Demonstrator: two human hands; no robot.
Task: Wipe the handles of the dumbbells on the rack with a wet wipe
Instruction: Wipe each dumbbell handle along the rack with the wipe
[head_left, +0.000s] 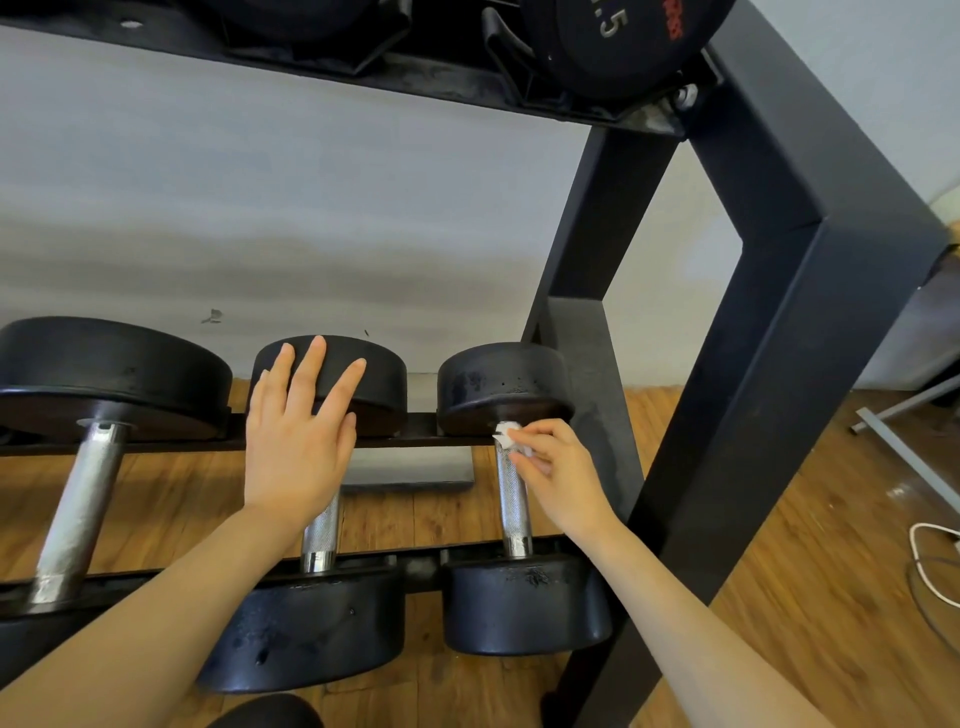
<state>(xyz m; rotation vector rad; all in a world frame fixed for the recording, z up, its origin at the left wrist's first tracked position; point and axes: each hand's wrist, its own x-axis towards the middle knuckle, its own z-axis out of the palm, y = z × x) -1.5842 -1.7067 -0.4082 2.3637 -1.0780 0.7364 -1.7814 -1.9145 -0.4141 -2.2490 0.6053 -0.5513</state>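
Observation:
Three black dumbbells lie across the lower rails of a black rack (769, 322). My right hand (556, 470) pinches a small white wet wipe (505, 435) against the far end of the right dumbbell's steel handle (513, 506). My left hand (298, 431) lies flat with straight, spread fingers over the middle dumbbell, fingertips on its far head (379, 376). It covers the upper part of the middle handle (321, 538). The large left dumbbell's handle (78, 512) is untouched.
An upper shelf (322, 62) holds more black weights, one with printed numbers (613, 41). The rack's thick right upright slants close beside my right arm. Wooden floor shows below; a white cable (930, 551) and grey metal bars (904, 447) lie at the right.

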